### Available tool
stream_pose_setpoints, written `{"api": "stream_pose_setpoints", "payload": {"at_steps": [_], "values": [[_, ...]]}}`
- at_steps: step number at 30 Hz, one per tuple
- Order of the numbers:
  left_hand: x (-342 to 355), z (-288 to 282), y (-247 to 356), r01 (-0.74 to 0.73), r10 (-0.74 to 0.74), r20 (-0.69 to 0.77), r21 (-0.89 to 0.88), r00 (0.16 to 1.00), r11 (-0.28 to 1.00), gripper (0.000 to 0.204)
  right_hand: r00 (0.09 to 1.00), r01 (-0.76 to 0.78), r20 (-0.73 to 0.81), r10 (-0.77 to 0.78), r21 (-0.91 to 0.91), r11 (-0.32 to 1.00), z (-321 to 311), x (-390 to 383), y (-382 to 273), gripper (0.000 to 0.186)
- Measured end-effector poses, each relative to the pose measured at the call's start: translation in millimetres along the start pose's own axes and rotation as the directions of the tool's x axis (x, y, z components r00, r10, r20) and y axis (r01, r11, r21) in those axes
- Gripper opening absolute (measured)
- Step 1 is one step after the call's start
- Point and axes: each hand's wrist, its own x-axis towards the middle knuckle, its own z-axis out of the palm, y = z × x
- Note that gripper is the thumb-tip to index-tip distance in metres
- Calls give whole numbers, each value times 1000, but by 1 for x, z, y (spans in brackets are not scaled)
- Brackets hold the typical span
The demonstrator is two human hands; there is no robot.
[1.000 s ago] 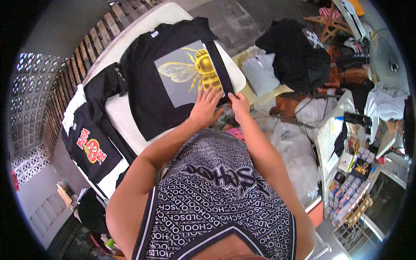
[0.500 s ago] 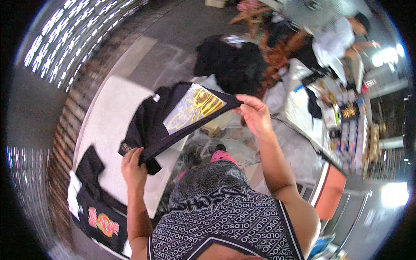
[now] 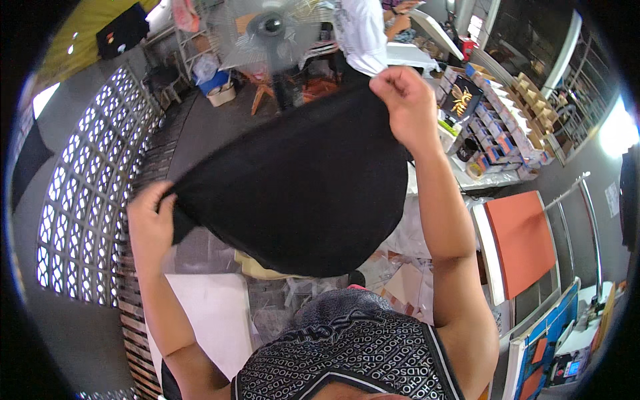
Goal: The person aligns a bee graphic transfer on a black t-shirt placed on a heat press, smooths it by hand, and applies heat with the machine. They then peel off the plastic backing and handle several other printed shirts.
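Note:
I hold a black T-shirt up in the air, stretched between both hands, with only a plain black side showing. My left hand grips its left corner at mid left, fingers slightly blurred. My right hand pinches its upper right corner, raised higher than the left. The shirt's lower edge hangs in a curve above the floor. The bee print seen earlier is hidden. Below and left lies a white padded board, partly behind my left arm.
A standing fan is ahead. A person's hands and white cloth are beyond it. At right are a table with small boxes, an orange pad and a metal rail. A patterned block screen lines the left.
The shirt was first flat on the board, then lifted by both hands. It is now higher and farther forward, print turned out of view. My view has turned toward the fan.

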Motion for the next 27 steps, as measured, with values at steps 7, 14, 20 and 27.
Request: {"api": "stream_pose_setpoints", "payload": {"at_steps": [7, 14, 20, 27], "values": [[96, 52, 62, -56, 57, -1, -65, 998, 996, 22, 987, 133, -94, -133, 2, 991, -87, 53, 14, 15], [152, 113, 79, 4, -2, -16, 96, 1000, 995, 22, 988, 48, -139, -61, -95, 994, -127, 69, 37, 16], [153, 97, 56, 108, -109, 24, -448, 994, 888, 26, 973, 44, -214, -83, -181, 982, -110, 52, 30, 27], [115, 61, 17, 51, -60, -79, -112, 995, 992, 13, 976, -51, 216, -14, 293, 955, -101, 52, 32, 17]]}}
